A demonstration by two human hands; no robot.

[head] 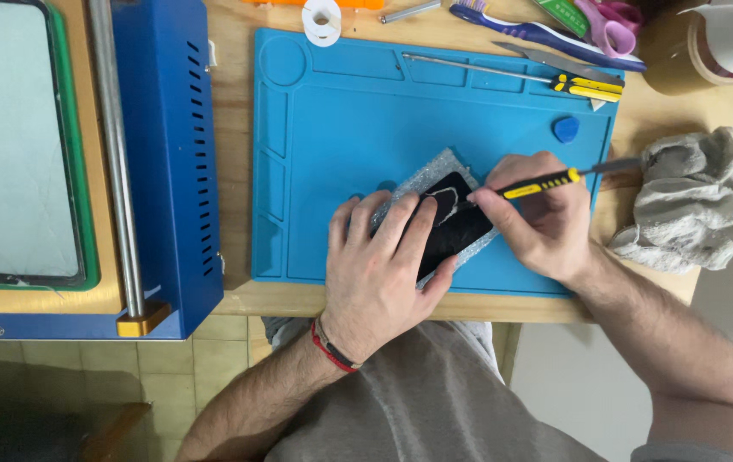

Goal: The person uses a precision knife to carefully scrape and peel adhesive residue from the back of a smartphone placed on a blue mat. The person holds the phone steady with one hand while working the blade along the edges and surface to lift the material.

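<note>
The left grip (384, 261) presses flat on the black phone (452, 227); just right, the right grip (537, 218) pinches a yellow-handled tool (546, 181) against it.

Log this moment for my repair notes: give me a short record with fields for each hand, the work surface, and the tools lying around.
left hand: left hand presses flat on the phone
right hand: right hand grips a screwdriver, tip at the phone's upper end
phone: dark, lying on bubble wrap
surface: blue mat on a wooden table
tools on mat: second screwdriver, blue pick
tools beyond mat: toothbrush, scissors, tape roll
right of mat: grey rag
left of mat: blue machine
</note>
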